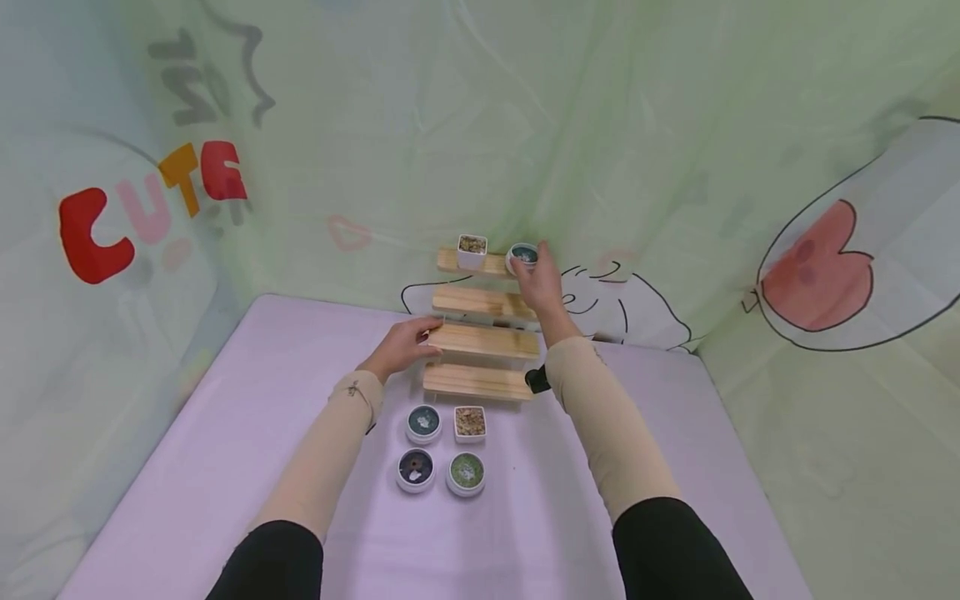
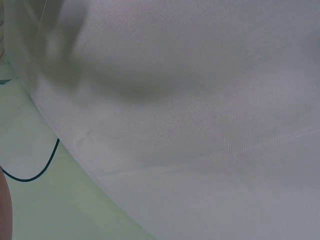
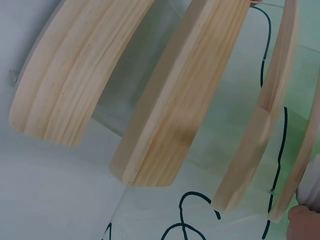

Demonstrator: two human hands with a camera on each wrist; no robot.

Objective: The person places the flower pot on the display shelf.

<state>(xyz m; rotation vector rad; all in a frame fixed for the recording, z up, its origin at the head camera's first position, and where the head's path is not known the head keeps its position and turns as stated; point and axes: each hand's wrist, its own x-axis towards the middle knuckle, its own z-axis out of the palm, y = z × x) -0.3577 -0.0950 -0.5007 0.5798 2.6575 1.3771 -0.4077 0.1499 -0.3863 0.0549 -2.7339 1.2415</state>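
Observation:
A stepped wooden stand [image 1: 483,339] with tan plank shelves on clear supports is in the middle of the head view. My left hand [image 1: 401,346] grips the left end of its second shelf from the bottom between thumb and fingers. At the right end of the top shelf, my right hand [image 1: 542,283] holds a small round white pot [image 1: 522,255] with dark teal filling. A square white pot [image 1: 472,250] with brown, grainy filling stands left of it on that shelf. The right wrist view shows the plank ends [image 3: 165,130] and part of a fingertip [image 3: 302,222] against a white pot.
In front of the stand, on the lilac cloth [image 1: 570,500], are a teal-filled round pot [image 1: 424,423], a square pot [image 1: 470,423], a dark-filled round pot [image 1: 416,469] and a green-filled round pot [image 1: 467,473]. A printed pale green curtain [image 1: 360,125] hangs close behind.

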